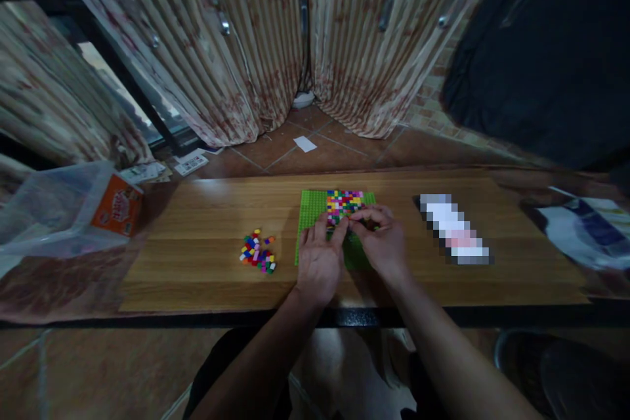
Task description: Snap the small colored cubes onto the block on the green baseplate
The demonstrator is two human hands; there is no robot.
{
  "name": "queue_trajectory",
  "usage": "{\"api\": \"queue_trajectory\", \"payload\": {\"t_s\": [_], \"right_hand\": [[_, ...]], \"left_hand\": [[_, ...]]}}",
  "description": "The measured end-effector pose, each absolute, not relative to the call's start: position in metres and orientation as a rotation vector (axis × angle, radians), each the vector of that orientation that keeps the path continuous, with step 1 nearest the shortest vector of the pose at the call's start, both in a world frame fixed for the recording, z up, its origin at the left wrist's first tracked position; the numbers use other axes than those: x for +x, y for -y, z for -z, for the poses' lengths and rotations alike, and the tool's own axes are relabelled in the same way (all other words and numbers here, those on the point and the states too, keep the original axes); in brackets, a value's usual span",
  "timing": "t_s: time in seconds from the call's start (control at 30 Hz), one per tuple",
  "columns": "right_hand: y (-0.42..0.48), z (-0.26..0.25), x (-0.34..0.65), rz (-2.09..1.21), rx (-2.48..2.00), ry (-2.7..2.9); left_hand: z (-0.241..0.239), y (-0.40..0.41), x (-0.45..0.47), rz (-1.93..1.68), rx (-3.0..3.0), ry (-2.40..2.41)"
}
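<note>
A green studded baseplate (311,205) lies on the wooden table, with a dense patch of small multicoloured bricks (344,201) covering its upper middle. My left hand (319,268) rests over the plate's lower left part, fingers stretched forward and thumb reaching the lower edge of the brick patch. From the right, my right hand (384,241) meets it there, thumb and forefinger pinched together at the patch. Whatever lies between those fingertips is too small and covered to make out. Loose small bricks (256,254) in many colours form a pile left of the plate.
The wooden table (197,236) has a pixelated flat object (455,230) at its right. A clear plastic box (73,207) with an orange label stands off the left end. Plastic packaging (585,230) lies beyond the right end. Curtains (266,59) hang behind.
</note>
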State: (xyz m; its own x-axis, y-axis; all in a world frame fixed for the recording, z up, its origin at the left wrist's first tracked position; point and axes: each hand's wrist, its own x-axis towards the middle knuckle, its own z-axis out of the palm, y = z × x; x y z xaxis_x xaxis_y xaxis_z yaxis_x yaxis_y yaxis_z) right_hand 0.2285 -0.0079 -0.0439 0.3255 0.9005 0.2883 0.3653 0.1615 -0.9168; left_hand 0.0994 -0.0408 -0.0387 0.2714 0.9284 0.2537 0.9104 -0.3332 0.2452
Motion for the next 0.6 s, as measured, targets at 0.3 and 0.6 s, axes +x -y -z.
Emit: {"api": "queue_trajectory", "payload": {"t_s": [0.3,0.6], "right_hand": [[0.016,0.041,0.236,-0.501,-1.386,1.327],[0.026,0.039,0.234,-0.405,-1.300,1.398]], "left_hand": [[0.026,0.018,0.037,-0.875,2.106,-1.791],[0.018,0.014,-0.018,-0.315,2.029,-2.065]]}}
